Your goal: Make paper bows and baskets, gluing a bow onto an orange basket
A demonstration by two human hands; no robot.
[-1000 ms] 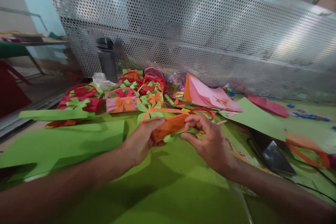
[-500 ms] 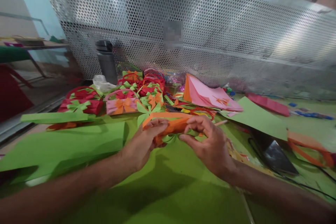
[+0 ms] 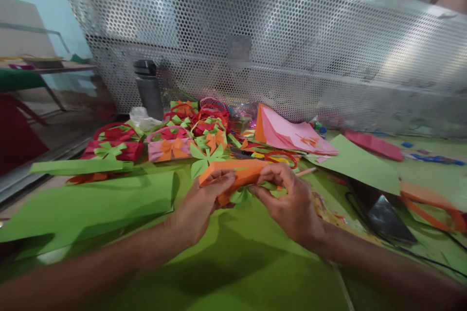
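Observation:
An orange paper bag (image 3: 242, 177) is held up between both hands, just above the green tabletop. A green paper bow (image 3: 241, 195) shows on its lower front. My left hand (image 3: 199, 199) grips the bag's left end, thumb along the near face and fingers behind and under it. My right hand (image 3: 292, 201) pinches at the right end, by the bow; its fingertips partly hide what they press. A loose green paper flower (image 3: 206, 159) lies just behind the bag.
Small pink (image 3: 170, 149) and red paper bags (image 3: 133, 149) with bows stand at back left, near a grey bottle (image 3: 149, 90). Green sheets (image 3: 109, 199) lie left. Right are red-handled scissors (image 3: 282, 156), pink sheets (image 3: 292, 131), a black phone (image 3: 388, 216) and cable.
The orange bag has tipped slightly, so more of its face and the green bow shows. Both hands keep their hold in nearly the same place.

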